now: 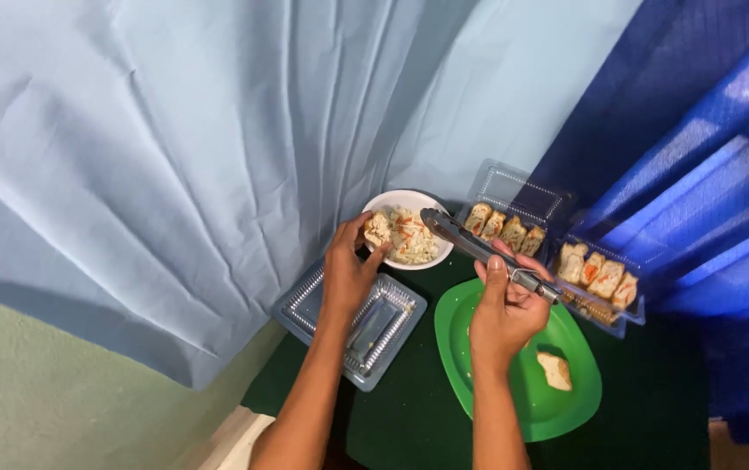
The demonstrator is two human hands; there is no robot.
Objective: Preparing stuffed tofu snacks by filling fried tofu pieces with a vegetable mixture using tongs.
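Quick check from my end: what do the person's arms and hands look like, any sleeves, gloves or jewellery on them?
Both forearms are bare as far as the view shows, with no sleeves. The left hand and right hand wear no gloves, and no rings, watch or bracelets show. No markings are visible on either arm.

My feed is moderately lit by soft, even light from above. The pale blue pleated curtain (200,148) shows gentle fold shadows. The dark green tabletop (409,418) reads almost black. Faint glare sits on the clear plastic lid (518,193). Everything looks slightly soft, with wide-angle stretch near the edges.
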